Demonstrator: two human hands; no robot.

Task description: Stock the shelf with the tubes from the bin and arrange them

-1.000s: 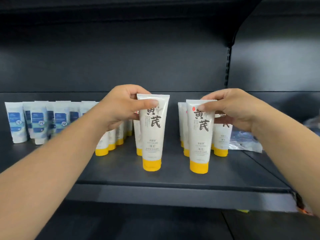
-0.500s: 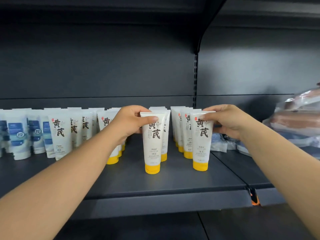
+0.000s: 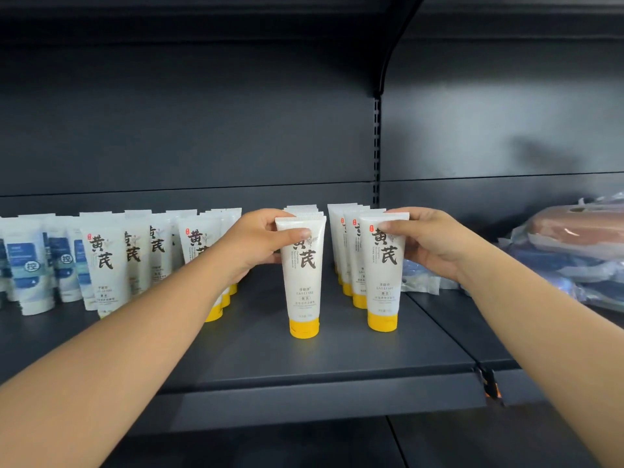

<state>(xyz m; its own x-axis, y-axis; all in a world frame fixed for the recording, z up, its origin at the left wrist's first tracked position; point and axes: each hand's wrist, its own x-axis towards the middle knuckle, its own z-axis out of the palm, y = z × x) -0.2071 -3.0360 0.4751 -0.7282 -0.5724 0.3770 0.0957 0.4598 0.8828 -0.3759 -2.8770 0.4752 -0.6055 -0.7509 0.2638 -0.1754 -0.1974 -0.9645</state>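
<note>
Rows of white tubes with yellow caps stand cap-down on the dark shelf [image 3: 304,359]. My left hand [image 3: 260,241] pinches the top of the front tube of the middle row [image 3: 303,285], thumb across its face. My right hand [image 3: 429,241] pinches the top of the front tube of the right row [image 3: 383,282]. Both held tubes stand upright with their caps on the shelf. More of the same tubes [image 3: 104,261] fill rows to the left, partly hidden by my left forearm. The bin is not in view.
White tubes with blue labels [image 3: 28,268] stand at the far left of the shelf. Plastic-wrapped packages [image 3: 574,258] lie on the neighbouring shelf to the right. A slotted upright [image 3: 377,146] divides the two bays. The shelf's front lip runs below the tubes.
The view has shifted right and closer, bringing the left rows and the right packages into sight. Both hands keep their grip on the same two front tubes, which stay standing.
</note>
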